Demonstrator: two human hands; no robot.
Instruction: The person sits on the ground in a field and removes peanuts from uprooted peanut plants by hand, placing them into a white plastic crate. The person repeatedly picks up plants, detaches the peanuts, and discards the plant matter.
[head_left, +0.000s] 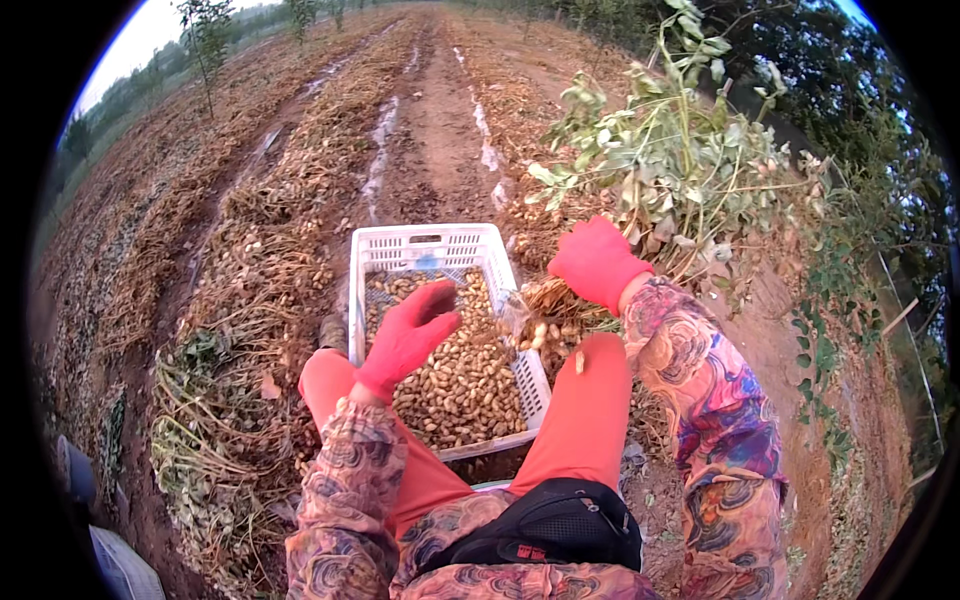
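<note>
My right hand (598, 262), in a red-pink knitted glove, is closed around the stems of an uprooted peanut plant (679, 169). The plant's leafy top spreads beyond the fist; its roots and a cluster of peanut pods (550, 335) hang over the crate's right rim, near my right knee. My left hand (411, 335), gloved alike with darkened fingertips, hovers above the crate's left side. Its thumb stands apart from the fingers, and nothing shows between them. A white plastic crate (533, 382) sits between my legs, its floor covered by a layer of loose peanuts (457, 390).
Pulled peanut plants (247, 405) lie heaped along the left. A dirt furrow (442, 127) edged with plastic film strips (382, 139) runs ahead. One loose pod (580, 362) rests on my right knee. Another white crate (124, 562) shows at lower left. Trees and brush (832, 97) border the right.
</note>
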